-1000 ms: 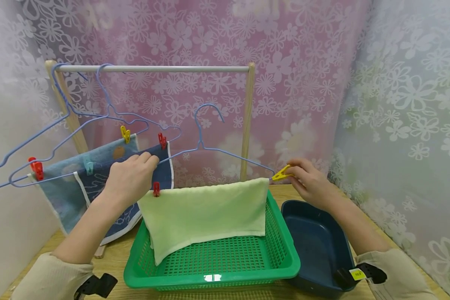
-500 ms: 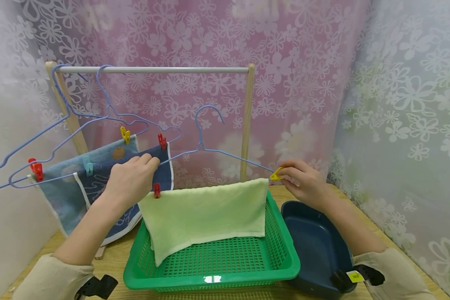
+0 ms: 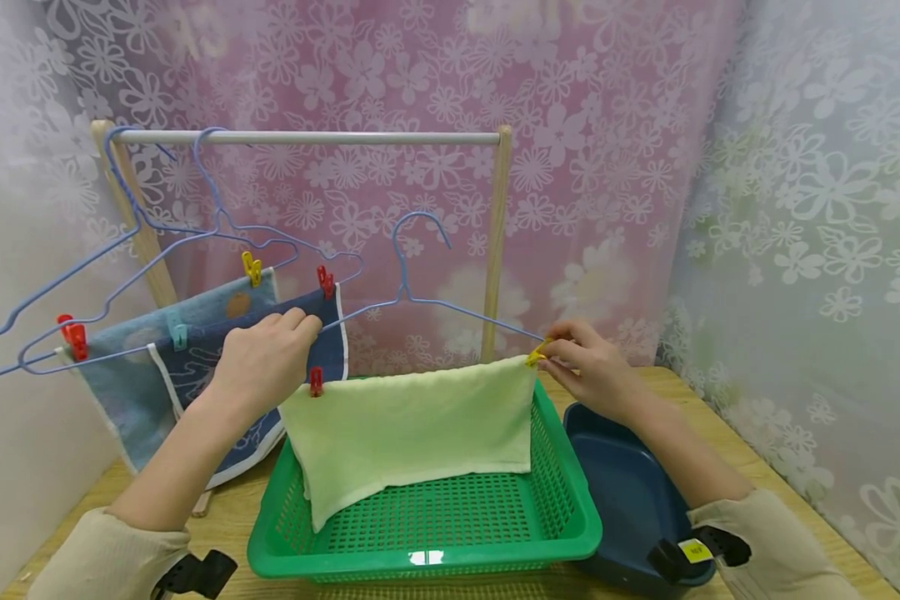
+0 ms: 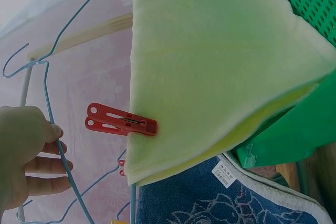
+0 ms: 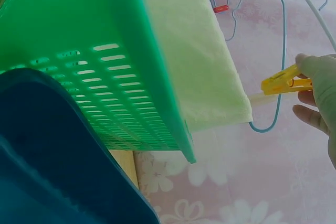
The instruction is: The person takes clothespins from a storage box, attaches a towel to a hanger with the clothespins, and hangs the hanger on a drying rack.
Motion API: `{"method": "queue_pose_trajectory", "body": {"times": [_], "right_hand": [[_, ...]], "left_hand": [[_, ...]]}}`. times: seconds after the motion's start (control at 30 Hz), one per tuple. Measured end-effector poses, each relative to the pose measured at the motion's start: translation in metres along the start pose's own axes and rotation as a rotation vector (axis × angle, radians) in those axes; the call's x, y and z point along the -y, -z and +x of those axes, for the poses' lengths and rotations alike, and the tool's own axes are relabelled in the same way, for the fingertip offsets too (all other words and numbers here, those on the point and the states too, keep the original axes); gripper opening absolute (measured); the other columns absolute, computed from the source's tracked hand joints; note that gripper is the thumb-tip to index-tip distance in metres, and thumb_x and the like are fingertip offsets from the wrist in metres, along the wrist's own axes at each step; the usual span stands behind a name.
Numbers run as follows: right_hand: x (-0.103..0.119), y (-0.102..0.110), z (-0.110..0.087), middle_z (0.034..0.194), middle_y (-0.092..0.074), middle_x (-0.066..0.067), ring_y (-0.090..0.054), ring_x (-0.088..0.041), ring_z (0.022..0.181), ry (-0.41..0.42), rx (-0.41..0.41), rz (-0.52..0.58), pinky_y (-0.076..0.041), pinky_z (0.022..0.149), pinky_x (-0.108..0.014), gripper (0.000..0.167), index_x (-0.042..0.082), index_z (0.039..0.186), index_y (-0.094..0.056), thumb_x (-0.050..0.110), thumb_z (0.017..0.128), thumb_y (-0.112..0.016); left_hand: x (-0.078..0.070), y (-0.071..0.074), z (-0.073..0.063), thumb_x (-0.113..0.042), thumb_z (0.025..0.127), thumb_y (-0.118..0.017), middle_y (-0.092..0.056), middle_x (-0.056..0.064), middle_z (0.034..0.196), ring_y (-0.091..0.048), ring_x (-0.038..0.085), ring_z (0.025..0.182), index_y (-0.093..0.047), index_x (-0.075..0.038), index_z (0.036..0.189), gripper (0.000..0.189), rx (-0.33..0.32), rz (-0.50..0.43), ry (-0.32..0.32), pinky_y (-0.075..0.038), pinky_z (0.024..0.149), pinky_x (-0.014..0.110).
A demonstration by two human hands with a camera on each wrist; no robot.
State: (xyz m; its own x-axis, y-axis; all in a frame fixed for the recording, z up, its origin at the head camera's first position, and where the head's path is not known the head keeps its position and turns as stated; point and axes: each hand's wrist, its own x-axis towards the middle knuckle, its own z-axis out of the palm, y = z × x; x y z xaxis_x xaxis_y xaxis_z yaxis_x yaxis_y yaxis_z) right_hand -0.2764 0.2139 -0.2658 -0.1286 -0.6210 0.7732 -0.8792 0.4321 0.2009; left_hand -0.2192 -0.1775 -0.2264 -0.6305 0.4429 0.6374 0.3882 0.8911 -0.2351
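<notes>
My left hand (image 3: pixel 262 367) grips the left arm of a blue wire hanger (image 3: pixel 402 279); the left wrist view shows its fingers around the wire. A folded pale yellow-green towel (image 3: pixel 420 425) hangs over the hanger's lower bar, its bottom reaching into the green basket (image 3: pixel 420 553). One red clothespin (image 4: pixel 126 120) clips its left end. At the towel's top right corner, my right hand (image 3: pixel 592 371) pinches a yellow clothespin (image 5: pixel 286 81) between thumb and fingers. In the right wrist view this clothespin overlaps the hanger wire, beside the towel; whether it clamps anything I cannot tell.
Behind stands a drying rack with a metal rail (image 3: pixel 307 137) and wooden posts. Two more hangers hang at its left, bearing a light blue towel (image 3: pixel 112 400) and a dark blue towel (image 3: pixel 330 333) with clothespins. A dark blue bin (image 3: pixel 622 492) stands right of the basket.
My right hand has moved left and slightly down with the yellow clothespin, from beyond the hanger's end to the towel's top right corner. The left hand has stayed almost still.
</notes>
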Motion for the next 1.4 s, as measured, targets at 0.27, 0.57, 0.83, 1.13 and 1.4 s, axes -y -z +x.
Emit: {"method": "queue_pose_trajectory", "body": {"times": [0.27, 0.57, 0.83, 1.13, 1.4], "right_hand": [[-0.002, -0.003, 0.002, 0.096, -0.054, -0.019, -0.057, -0.024, 0.077, 0.005, 0.018, -0.044, -0.05, 0.057, -0.029, 0.03, -0.001, 0.086, -0.062, -0.012, 0.063, -0.077], [-0.004, -0.007, -0.001, 0.101, -0.053, -0.021, -0.057, -0.026, 0.081, 0.029, 0.034, -0.042, -0.051, 0.062, -0.031, 0.033, -0.005, 0.092, -0.06, -0.02, 0.065, -0.071], [-0.002, -0.011, -0.002, 0.104, -0.052, -0.023, -0.058, -0.028, 0.083, 0.026, 0.044, -0.042, -0.051, 0.063, -0.032, 0.033, -0.006, 0.094, -0.06, -0.024, 0.066, -0.067], [-0.002, -0.013, 0.0, 0.096, -0.056, -0.015, -0.057, -0.022, 0.077, 0.039, -0.004, -0.05, -0.049, 0.058, -0.03, 0.033, -0.001, 0.089, -0.064, -0.016, 0.062, -0.075], [0.003, -0.012, 0.0, 0.09, -0.057, -0.006, -0.058, -0.018, 0.073, 0.033, 0.015, -0.045, -0.048, 0.055, -0.029, 0.033, 0.005, 0.088, -0.065, -0.01, 0.062, -0.077]], "left_hand": [[-0.001, 0.0, 0.0, 0.001, 0.082, -0.06, -0.059, 0.011, 0.082, -0.059, 0.025, 0.068, -0.062, -0.002, 0.092, 0.01, -0.011, 0.002, -0.01, -0.037, 0.036, 0.03], [-0.001, -0.001, -0.001, 0.001, 0.082, -0.061, -0.058, 0.01, 0.081, -0.059, 0.025, 0.067, -0.062, -0.002, 0.091, 0.01, -0.031, 0.002, -0.035, -0.036, 0.036, 0.028], [0.0, -0.002, -0.002, 0.002, 0.081, -0.061, -0.057, 0.01, 0.08, -0.058, 0.024, 0.065, -0.061, -0.002, 0.089, 0.01, -0.061, 0.008, -0.061, -0.036, 0.036, 0.028], [0.0, -0.002, -0.002, 0.002, 0.08, -0.061, -0.058, 0.01, 0.08, -0.058, 0.024, 0.065, -0.061, -0.002, 0.089, 0.01, -0.069, 0.004, -0.068, -0.035, 0.035, 0.028], [0.0, -0.002, -0.002, 0.002, 0.078, -0.064, -0.059, 0.01, 0.082, -0.06, 0.025, 0.068, -0.062, -0.003, 0.092, 0.015, -0.056, -0.004, -0.057, -0.039, 0.037, 0.029]]}}
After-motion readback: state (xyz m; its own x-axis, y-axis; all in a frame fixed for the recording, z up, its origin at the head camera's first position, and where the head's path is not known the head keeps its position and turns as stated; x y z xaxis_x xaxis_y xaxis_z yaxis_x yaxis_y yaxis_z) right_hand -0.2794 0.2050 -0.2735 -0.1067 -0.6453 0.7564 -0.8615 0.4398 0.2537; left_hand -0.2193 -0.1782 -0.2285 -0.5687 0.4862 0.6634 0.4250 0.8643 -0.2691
